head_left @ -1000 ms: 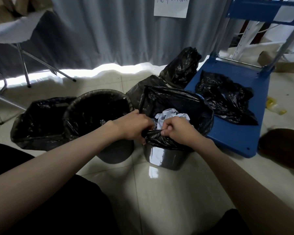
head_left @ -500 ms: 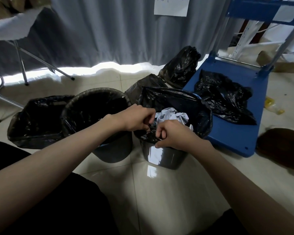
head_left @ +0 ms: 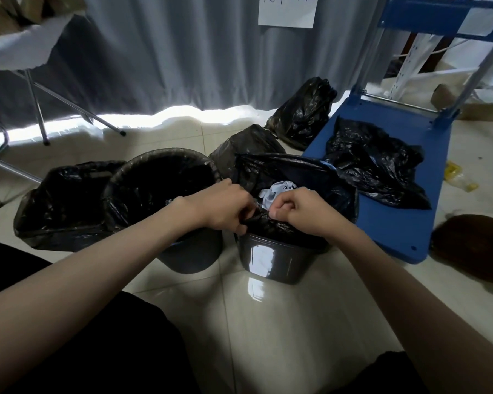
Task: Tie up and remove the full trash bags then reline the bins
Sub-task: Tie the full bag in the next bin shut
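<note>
A shiny dark bin (head_left: 271, 260) stands on the floor in front of me, lined with a black trash bag (head_left: 282, 172) that holds crumpled white paper (head_left: 276, 190). My left hand (head_left: 225, 207) and my right hand (head_left: 299, 210) both grip the bunched near edge of that bag at the bin's front rim, knuckles almost touching. To the left stands a round dark bin (head_left: 165, 194) lined with black plastic, and left of it a square bin (head_left: 63, 206) also lined in black.
Two tied black bags (head_left: 303, 112) (head_left: 245, 146) sit behind the bins near a grey curtain. A blue platform cart (head_left: 396, 223) at the right carries loose black bags (head_left: 373, 163). Folding table legs (head_left: 37, 109) stand at the left. A brown furry object (head_left: 473, 248) lies at far right.
Both hands stayed on the bag's near edge and drew slightly closer together, gathering more of the plastic. The view shifted a little.
</note>
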Action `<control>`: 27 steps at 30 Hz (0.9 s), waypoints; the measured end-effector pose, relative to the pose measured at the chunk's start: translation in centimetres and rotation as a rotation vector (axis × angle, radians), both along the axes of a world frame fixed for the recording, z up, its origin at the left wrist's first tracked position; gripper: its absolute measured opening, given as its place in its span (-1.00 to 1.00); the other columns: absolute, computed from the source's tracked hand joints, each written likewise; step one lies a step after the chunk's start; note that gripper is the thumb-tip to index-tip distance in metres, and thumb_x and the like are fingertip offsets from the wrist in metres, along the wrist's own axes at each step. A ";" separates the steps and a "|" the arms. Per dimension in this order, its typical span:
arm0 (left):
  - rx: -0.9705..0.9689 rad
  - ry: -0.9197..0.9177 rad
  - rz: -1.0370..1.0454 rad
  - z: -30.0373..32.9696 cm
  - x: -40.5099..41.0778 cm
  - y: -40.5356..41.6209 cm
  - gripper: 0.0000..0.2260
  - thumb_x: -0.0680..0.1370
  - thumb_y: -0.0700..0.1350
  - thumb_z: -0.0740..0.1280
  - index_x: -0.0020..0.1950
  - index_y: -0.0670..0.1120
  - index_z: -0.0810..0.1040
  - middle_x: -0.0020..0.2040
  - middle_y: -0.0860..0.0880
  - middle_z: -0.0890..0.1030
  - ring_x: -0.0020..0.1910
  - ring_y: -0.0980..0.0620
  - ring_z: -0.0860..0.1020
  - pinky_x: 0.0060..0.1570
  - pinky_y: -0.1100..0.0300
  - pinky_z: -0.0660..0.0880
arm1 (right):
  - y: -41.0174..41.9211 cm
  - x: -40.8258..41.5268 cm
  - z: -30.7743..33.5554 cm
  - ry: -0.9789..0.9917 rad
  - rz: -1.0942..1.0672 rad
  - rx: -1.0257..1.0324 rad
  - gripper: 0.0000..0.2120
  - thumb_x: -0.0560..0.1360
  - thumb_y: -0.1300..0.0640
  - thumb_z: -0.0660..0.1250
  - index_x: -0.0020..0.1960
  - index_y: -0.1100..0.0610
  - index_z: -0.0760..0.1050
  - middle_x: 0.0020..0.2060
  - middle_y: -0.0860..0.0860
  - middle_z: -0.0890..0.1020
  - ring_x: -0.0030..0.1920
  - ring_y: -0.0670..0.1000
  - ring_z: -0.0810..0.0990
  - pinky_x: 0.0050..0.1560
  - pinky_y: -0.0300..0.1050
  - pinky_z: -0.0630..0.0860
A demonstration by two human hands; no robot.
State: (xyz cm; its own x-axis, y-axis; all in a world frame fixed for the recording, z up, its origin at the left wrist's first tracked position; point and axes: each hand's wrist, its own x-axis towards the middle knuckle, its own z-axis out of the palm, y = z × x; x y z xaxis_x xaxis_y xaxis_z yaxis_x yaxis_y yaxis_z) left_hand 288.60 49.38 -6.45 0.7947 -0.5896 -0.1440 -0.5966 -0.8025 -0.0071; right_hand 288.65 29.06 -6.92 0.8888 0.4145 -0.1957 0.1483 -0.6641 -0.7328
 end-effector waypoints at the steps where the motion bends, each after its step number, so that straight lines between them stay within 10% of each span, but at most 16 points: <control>1: -0.009 0.025 0.025 0.4 0.1 0.3 -0.80 0.33 0.08 0.43 -0.25 0.04 0.47 -0.27 0.07 0.57 -0.21 0.00 0.54 -0.18 0.15 0.33 | -0.2 0.0 0.2 0.026 0.009 0.020 -0.94 0.50 0.15 0.43 -0.10 0.11 0.67 -0.22 0.06 0.68 -0.20 -0.13 0.54 -0.06 -0.24 0.47; 12: -0.422 0.121 0.086 4.9 1.0 1.5 -0.89 0.39 -0.22 0.35 -0.21 -0.01 0.51 -0.32 0.11 0.57 -0.31 0.18 0.51 -0.28 0.40 0.37 | -1.0 -1.1 1.3 0.287 0.234 -0.021 -0.80 0.60 0.12 0.31 -0.19 0.04 0.53 -0.49 -0.23 0.47 -0.44 -0.28 0.41 -0.32 -0.44 0.31; 19: -0.478 0.291 0.198 5.3 1.5 -0.2 -0.76 0.45 0.13 0.24 -0.19 0.01 0.58 -0.33 0.02 0.63 -0.37 0.13 0.59 -0.31 0.33 0.49 | -1.3 -0.7 2.0 0.175 0.004 -0.018 -0.69 0.64 0.09 0.23 -0.13 0.24 0.61 -0.33 0.09 0.61 -0.38 -0.02 0.53 -0.33 -0.24 0.51; 27: 0.176 0.121 0.160 1.5 2.7 -1.0 -0.74 0.62 0.03 0.14 0.19 0.04 0.56 0.11 -0.05 0.63 0.12 -0.09 0.56 0.16 0.03 0.41 | -2.6 0.4 0.4 0.028 -0.011 -0.480 -0.81 0.55 0.04 0.28 -0.03 0.18 0.54 -0.02 0.12 0.58 0.00 0.15 0.56 -0.02 -0.01 0.50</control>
